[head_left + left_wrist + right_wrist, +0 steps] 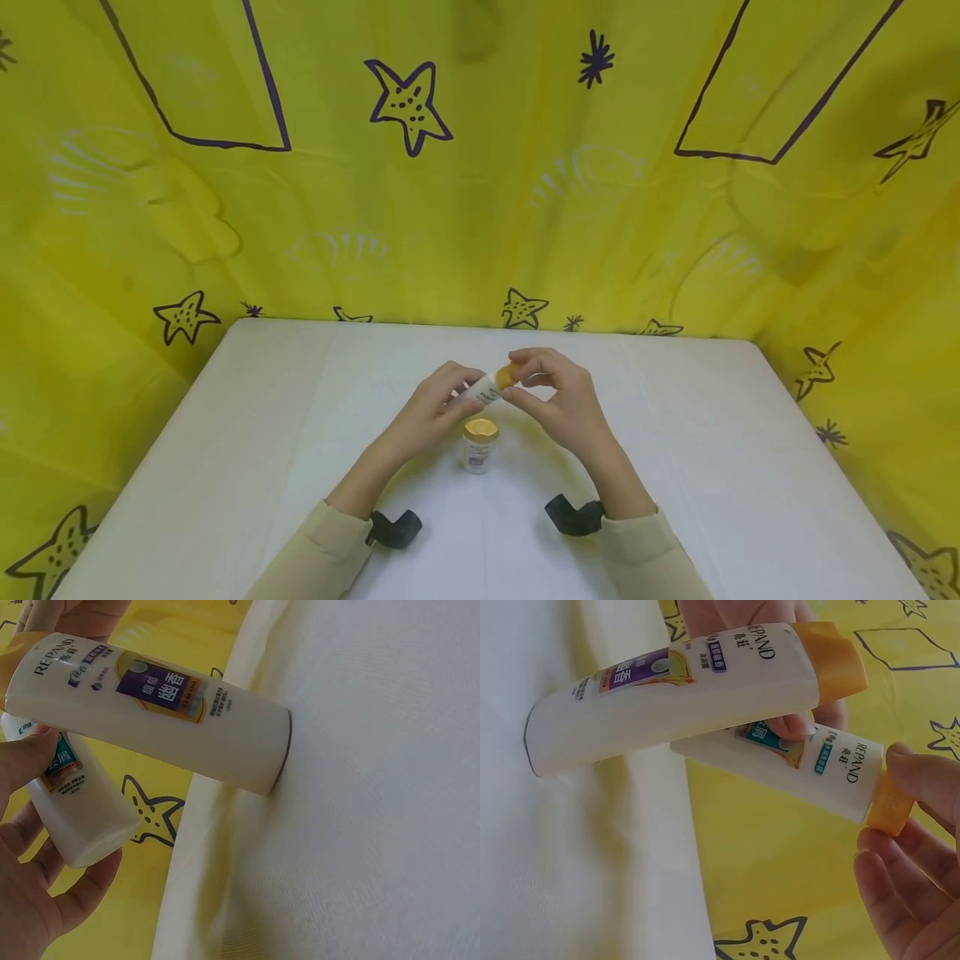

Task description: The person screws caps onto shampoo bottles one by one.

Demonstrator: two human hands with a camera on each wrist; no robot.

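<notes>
My left hand (437, 406) grips the body of a white bottle with a teal label (82, 802), which is tilted above the table. At its other end, my right hand (558, 400) pinches the yellow cap (890, 801) between thumb and fingers. The cap sits on the bottle's neck end. A second white bottle with a purple label (477, 454) and a yellow cap stands upright on the table, nearer to me and below both hands. Neither hand touches it. In the wrist views this standing bottle partly covers the held one.
A white-covered table (195, 467) lies under the hands. Behind it and along both sides hangs a yellow curtain (465, 217) with starfish drawings. Black wrist devices (397, 529) sit at the cuffs of both beige sleeves (315, 550).
</notes>
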